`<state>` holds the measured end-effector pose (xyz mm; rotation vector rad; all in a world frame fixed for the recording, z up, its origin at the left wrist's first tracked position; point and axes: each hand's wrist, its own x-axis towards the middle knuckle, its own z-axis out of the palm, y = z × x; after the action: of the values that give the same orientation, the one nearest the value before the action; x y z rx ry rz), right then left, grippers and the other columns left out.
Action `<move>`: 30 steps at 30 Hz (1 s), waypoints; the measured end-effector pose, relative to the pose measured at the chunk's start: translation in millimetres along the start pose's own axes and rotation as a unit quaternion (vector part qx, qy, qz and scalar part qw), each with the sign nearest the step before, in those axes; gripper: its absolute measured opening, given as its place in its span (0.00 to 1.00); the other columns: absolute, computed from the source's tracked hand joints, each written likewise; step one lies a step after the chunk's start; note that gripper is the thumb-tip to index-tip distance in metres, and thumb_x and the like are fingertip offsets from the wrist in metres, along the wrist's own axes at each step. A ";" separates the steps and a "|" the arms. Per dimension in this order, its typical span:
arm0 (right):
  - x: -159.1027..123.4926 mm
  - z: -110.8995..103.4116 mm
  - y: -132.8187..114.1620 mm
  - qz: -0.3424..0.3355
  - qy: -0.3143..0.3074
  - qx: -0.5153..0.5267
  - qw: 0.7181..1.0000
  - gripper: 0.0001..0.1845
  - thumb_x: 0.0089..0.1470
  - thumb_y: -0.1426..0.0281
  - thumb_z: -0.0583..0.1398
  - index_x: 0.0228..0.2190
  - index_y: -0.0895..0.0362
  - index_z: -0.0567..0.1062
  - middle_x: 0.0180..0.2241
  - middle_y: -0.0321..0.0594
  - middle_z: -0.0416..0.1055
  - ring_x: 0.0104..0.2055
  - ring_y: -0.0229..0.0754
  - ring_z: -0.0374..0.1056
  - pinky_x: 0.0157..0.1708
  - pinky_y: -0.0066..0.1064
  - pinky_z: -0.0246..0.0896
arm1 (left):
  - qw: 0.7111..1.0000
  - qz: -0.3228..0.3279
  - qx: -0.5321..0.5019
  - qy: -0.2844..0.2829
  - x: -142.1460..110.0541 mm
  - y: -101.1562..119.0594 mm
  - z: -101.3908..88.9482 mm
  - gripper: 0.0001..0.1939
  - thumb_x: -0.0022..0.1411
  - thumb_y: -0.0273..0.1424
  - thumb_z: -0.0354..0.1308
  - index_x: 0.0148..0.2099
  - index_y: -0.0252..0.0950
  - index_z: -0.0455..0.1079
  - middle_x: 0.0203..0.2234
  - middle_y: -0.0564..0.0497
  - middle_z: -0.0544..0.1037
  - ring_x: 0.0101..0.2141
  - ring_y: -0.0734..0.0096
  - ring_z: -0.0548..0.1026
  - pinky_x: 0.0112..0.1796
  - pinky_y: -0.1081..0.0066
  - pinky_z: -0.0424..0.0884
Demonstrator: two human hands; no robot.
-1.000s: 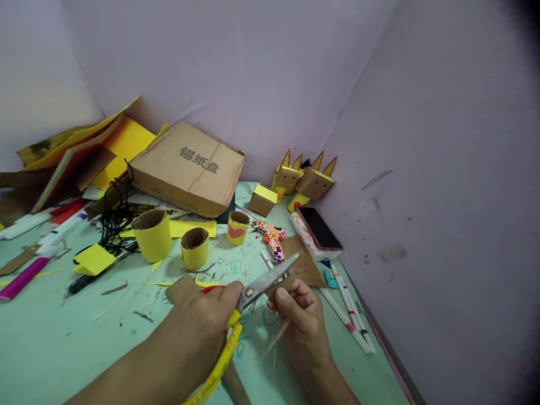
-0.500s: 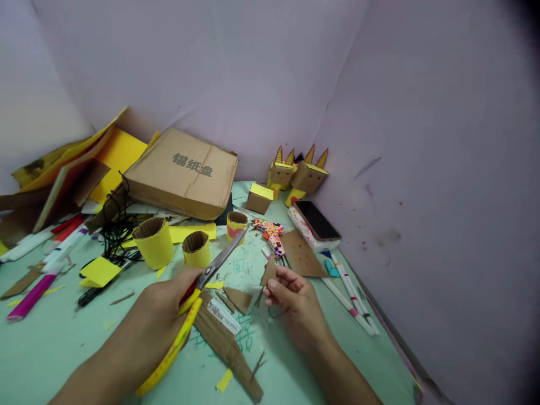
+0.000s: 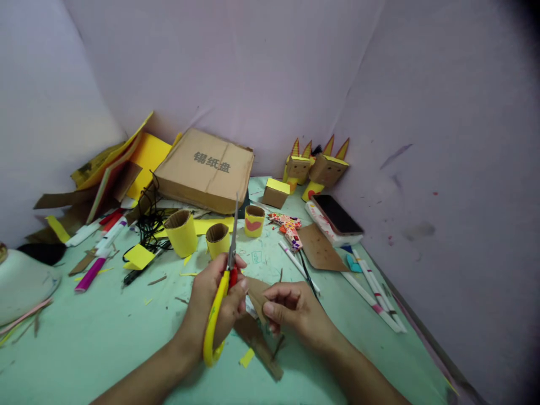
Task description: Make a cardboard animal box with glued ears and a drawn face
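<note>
My left hand [image 3: 211, 304] is closed around a pair of yellow-handled scissors [image 3: 214, 323], whose blades point upward and away. Its thumb is close to a piece of brown cardboard [image 3: 257, 293], and I cannot tell whether they touch. The fingers of my right hand [image 3: 297, 312] pinch that piece, which tapers and lies tilted between my hands. Beneath them, a longer cardboard strip [image 3: 261, 349] rests on the green table [image 3: 169, 326]. Beyond my hands stand yellow-wrapped cardboard rings [image 3: 181, 236], and one ring [image 3: 254, 222] has a red heart.
A patterned glue gun [image 3: 291, 228] lies beside a cardboard sheet [image 3: 323, 247]. A phone [image 3: 337, 214] rests on a white packet to the right, near several markers [image 3: 373, 275]. Behind are a cardboard box [image 3: 206, 166], a small yellow-topped box [image 3: 276, 194] and horned cardboard figures [image 3: 331, 169].
The view has swung left. My left hand has brought the scissors closer to my right hand, with the blades now more upright. The cardboard in my right hand now leans toward my left hand.
</note>
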<state>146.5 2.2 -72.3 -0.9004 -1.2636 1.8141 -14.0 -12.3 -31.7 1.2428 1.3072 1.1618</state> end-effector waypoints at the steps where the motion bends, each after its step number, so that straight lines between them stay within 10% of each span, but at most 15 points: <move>1: 1.1 -0.9 0.5 0.004 0.001 0.011 1.000 0.16 0.42 0.59 0.67 0.26 0.60 0.78 0.17 0.34 0.71 0.16 0.32 0.63 0.18 0.23 0.58 | 1.000 0.014 0.006 0.017 0.3 -1.2 -0.5 0.10 0.56 0.34 0.55 0.39 0.39 0.58 0.15 0.63 0.64 0.13 0.79 0.63 0.14 0.79 0.62; 7: 4.1 -8.3 -3.3 -0.031 0.141 0.045 0.988 0.17 0.43 0.57 0.66 0.29 0.58 0.78 0.24 0.39 0.75 0.21 0.35 0.67 0.22 0.26 0.62 | 0.995 0.052 0.025 0.086 6.7 -5.8 -4.9 0.10 0.56 0.33 0.57 0.39 0.40 0.60 0.15 0.62 0.66 0.13 0.79 0.64 0.17 0.77 0.64; 11: -3.0 -10.2 -9.8 -0.176 0.159 -0.124 0.963 0.11 0.47 0.63 0.64 0.32 0.55 0.76 0.32 0.42 0.74 0.31 0.41 0.69 0.29 0.31 0.65 | 0.994 0.045 0.025 0.100 9.0 -5.9 -5.3 0.10 0.55 0.32 0.58 0.39 0.39 0.61 0.16 0.62 0.65 0.14 0.78 0.64 0.17 0.77 0.65; 16: -7.5 -1.3 -6.5 -0.408 0.100 -0.420 0.805 0.14 0.42 0.70 0.67 0.35 0.57 0.75 0.37 0.45 0.70 0.39 0.47 0.66 0.38 0.38 0.63 | 0.992 0.041 0.031 0.112 7.1 -6.4 -0.6 0.10 0.54 0.32 0.58 0.39 0.40 0.61 0.15 0.63 0.65 0.13 0.79 0.64 0.16 0.78 0.64; 19: -6.1 2.5 -1.2 -0.448 0.139 -0.447 0.762 0.10 0.47 0.79 0.62 0.34 0.56 0.75 0.31 0.42 0.72 0.32 0.42 0.67 0.32 0.33 0.63 | 0.996 0.032 0.012 0.084 4.6 -4.0 1.8 0.11 0.55 0.33 0.58 0.39 0.40 0.60 0.15 0.62 0.66 0.13 0.77 0.64 0.15 0.78 0.63; 22: -3.3 -0.6 -2.1 -0.382 0.245 -0.323 0.831 0.08 0.46 0.79 0.62 0.30 0.55 0.77 0.27 0.38 0.74 0.29 0.39 0.69 0.30 0.29 0.65 | 0.998 0.044 0.012 0.042 4.2 2.3 -3.0 0.10 0.58 0.36 0.55 0.40 0.40 0.60 0.15 0.62 0.66 0.14 0.76 0.64 0.15 0.77 0.62; 25: 2.6 -8.8 -9.4 -0.170 0.336 -0.015 0.926 0.08 0.37 0.72 0.69 0.23 0.56 0.76 0.20 0.33 0.72 0.22 0.36 0.68 0.25 0.26 0.66 | 0.983 0.096 0.157 0.023 7.0 8.2 -14.8 0.10 0.57 0.37 0.55 0.39 0.38 0.63 0.20 0.57 0.70 0.19 0.73 0.68 0.21 0.74 0.65; 30: 14.4 -17.6 -16.1 -0.037 0.328 0.188 0.925 0.19 0.23 0.69 0.73 0.21 0.60 0.73 0.16 0.32 0.70 0.20 0.35 0.70 0.22 0.24 0.69 | 0.926 0.081 0.369 -0.018 11.8 3.3 -26.2 0.10 0.59 0.38 0.49 0.38 0.38 0.66 0.25 0.53 0.74 0.26 0.66 0.72 0.27 0.71 0.66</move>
<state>157.5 26.3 -63.6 -1.0894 -0.4982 1.4355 -40.1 -1.0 -26.3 1.9283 1.7132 0.7514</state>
